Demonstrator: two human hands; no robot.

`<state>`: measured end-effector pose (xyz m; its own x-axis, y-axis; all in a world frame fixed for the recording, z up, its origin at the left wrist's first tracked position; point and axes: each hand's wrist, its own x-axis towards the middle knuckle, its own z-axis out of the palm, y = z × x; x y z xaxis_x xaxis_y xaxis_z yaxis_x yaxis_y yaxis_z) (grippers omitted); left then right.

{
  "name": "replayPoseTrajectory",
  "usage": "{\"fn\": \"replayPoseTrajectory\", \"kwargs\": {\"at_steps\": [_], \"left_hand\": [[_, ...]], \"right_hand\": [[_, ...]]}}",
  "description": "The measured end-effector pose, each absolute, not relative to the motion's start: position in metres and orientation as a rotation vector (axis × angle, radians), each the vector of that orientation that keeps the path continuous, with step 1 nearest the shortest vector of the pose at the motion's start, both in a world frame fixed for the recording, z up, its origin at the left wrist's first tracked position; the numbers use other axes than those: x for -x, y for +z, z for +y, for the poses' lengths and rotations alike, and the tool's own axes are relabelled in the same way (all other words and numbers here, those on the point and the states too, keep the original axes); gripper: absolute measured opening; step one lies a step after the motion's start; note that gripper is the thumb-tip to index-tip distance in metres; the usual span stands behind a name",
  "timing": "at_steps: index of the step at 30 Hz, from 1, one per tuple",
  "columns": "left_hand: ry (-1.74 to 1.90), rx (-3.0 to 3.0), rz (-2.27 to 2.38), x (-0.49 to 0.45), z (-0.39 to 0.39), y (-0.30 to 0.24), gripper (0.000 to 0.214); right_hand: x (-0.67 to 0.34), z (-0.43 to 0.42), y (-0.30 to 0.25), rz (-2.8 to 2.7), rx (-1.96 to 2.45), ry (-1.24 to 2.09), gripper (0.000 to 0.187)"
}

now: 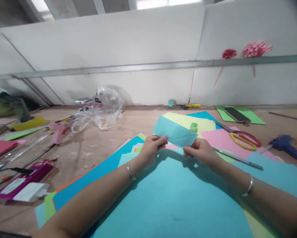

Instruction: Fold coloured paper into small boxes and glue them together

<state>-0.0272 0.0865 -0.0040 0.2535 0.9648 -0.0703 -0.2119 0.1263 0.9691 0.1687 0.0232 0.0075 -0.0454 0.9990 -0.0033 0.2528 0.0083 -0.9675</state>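
A small light-blue strip of paper (174, 133) is held up above the table between both hands. My left hand (152, 147) pinches its lower left edge and my right hand (200, 150) pinches its lower right corner. Both wrists wear a thin silver bangle. Under the hands lies a large teal sheet (173, 201) on top of a stack of coloured paper sheets (212, 132) in blue, yellow, pink and green. A small green roll (193, 127) sits on the yellow sheet just behind the strip.
Red-and-yellow scissors (242, 137) and a metal ruler (237, 159) lie right of the hands. A blue glue gun (287, 145) is at far right, a pink glue gun (57, 130) and a crumpled plastic bag (101, 110) at left. A purple packet (24, 183) lies near left. White wall behind.
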Motion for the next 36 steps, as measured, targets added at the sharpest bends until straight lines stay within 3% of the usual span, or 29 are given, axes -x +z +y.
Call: {"fn": "replayPoseTrajectory", "kwargs": {"at_steps": [11, 19, 25, 29, 33, 36], "left_hand": [[1.302, -1.009, 0.883, 0.047, 0.117, -0.007, 0.044], [0.904, -1.145, 0.673, 0.031, 0.097, -0.009, 0.08], [0.941, -0.864, 0.737, 0.03, 0.097, -0.004, 0.059], [1.007, -0.824, 0.711, 0.031, 0.096, -0.002, 0.065], [1.015, -0.853, 0.646, 0.029, 0.092, -0.008, 0.072], [0.992, -0.929, 0.583, 0.026, 0.087, -0.014, 0.068]], "right_hand": [[-0.18, 0.034, 0.005, -1.205, 1.332, 0.838, 0.018], [-0.181, 0.036, -0.001, -1.331, 1.322, 0.756, 0.013], [-0.18, 0.031, -0.006, -1.559, 1.292, 0.569, 0.019], [-0.174, 0.025, -0.011, -1.736, 1.249, 0.468, 0.015], [-0.172, 0.02, -0.017, -2.034, 1.212, 0.178, 0.049], [-0.171, 0.017, -0.02, -2.167, 1.176, -0.03, 0.058]]}}
